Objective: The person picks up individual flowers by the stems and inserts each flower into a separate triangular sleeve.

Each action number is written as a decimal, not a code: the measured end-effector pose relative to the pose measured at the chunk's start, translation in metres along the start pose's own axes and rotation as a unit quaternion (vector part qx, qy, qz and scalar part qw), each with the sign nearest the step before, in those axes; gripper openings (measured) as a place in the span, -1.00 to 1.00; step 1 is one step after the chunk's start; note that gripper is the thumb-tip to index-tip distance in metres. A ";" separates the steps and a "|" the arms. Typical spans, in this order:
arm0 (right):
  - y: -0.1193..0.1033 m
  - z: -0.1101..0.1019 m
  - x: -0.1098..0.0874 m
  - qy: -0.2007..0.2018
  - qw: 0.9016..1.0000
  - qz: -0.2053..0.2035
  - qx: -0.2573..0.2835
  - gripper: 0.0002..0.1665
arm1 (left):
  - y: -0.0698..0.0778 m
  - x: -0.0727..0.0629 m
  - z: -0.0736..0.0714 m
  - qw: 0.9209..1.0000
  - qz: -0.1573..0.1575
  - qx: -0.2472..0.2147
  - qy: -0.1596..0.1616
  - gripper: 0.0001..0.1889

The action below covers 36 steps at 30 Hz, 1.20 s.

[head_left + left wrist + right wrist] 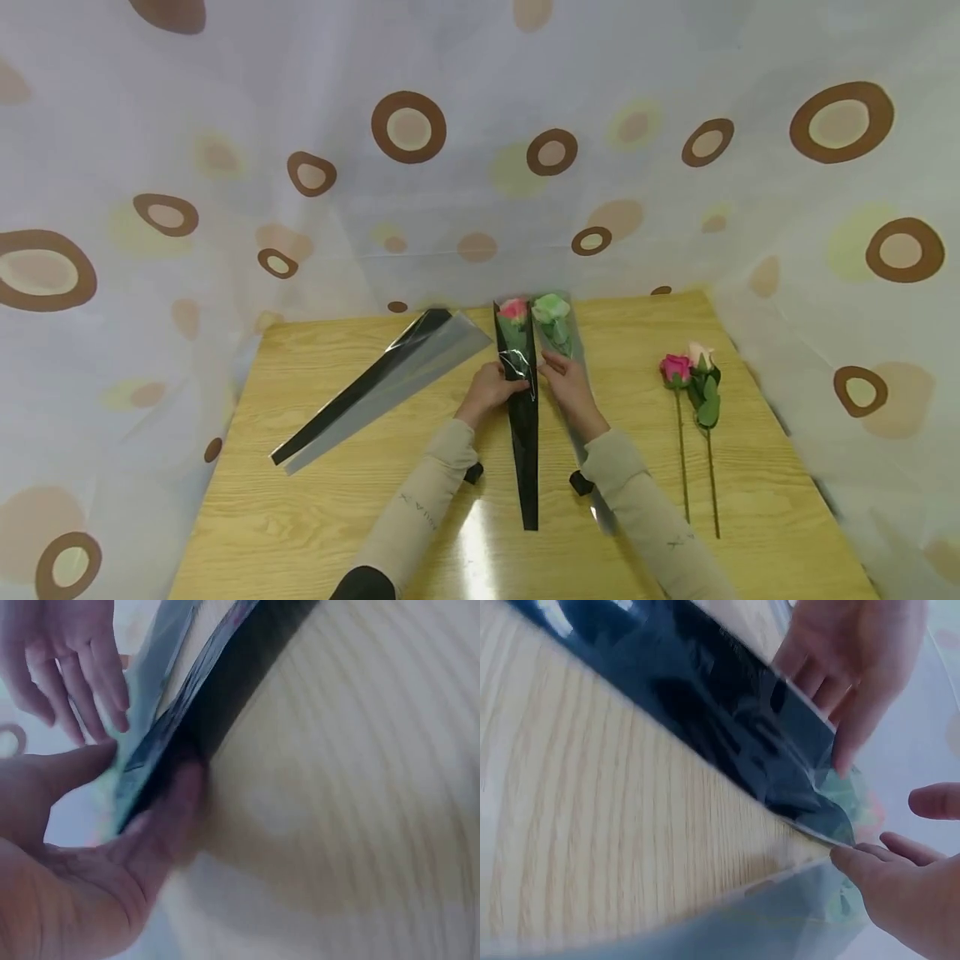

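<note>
A pink rose (513,310) lies inside a long black flower sleeve (527,467) with a clear front, its narrow end toward me. My left hand (487,392) grips the sleeve at its left side, thumb over the front and fingers underneath, as the left wrist view shows. On the other side, my right hand (572,390) has its fingertips at the sleeve's right edge; its thumb stands apart in the right wrist view. Under the right hand and forearm lies a greyish clear sleeve (583,450) with a pale green rose (551,308) in it.
Two flat sleeves, one black (352,400) and one greyish clear (397,392), lie overlapping at the left. A magenta rose (676,369) and a pale pink rose (701,357) lie side by side at the right. A patterned curtain (480,192) hangs behind the wooden table (285,533).
</note>
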State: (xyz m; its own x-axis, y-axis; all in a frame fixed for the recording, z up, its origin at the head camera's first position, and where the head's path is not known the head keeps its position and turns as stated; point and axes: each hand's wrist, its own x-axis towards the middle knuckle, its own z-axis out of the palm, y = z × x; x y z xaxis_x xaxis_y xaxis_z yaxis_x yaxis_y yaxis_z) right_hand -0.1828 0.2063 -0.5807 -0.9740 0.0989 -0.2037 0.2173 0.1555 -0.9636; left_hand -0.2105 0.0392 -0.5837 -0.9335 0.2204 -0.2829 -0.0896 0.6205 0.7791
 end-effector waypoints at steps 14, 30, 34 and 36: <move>0.001 -0.006 -0.010 -0.037 0.995 -0.018 -0.087 -0.41 | -0.011 -0.041 0.008 0.955 0.131 0.266 -0.021 -0.29; -0.001 0.014 -0.025 -0.036 0.995 -0.037 -0.089 -0.47 | -0.008 -0.033 0.020 0.951 0.112 0.287 -0.006 -0.27; 0.004 0.015 -0.027 -0.050 0.995 -0.040 -0.081 -0.48 | -0.014 -0.031 0.014 0.956 0.131 0.263 0.008 -0.29; 0.008 0.012 -0.028 -0.045 0.995 -0.037 -0.080 -0.48 | -0.019 -0.027 0.006 0.955 0.143 0.258 0.026 -0.33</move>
State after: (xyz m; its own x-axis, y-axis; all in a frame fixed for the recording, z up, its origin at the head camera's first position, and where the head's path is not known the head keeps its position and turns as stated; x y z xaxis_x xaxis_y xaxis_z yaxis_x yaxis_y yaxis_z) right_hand -0.1542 0.1929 -0.5845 -0.9880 -0.0055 -0.1544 0.1449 0.3133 -0.9385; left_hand -0.1817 0.0255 -0.5943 -0.9113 0.4073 -0.0600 0.3431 0.8319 0.4361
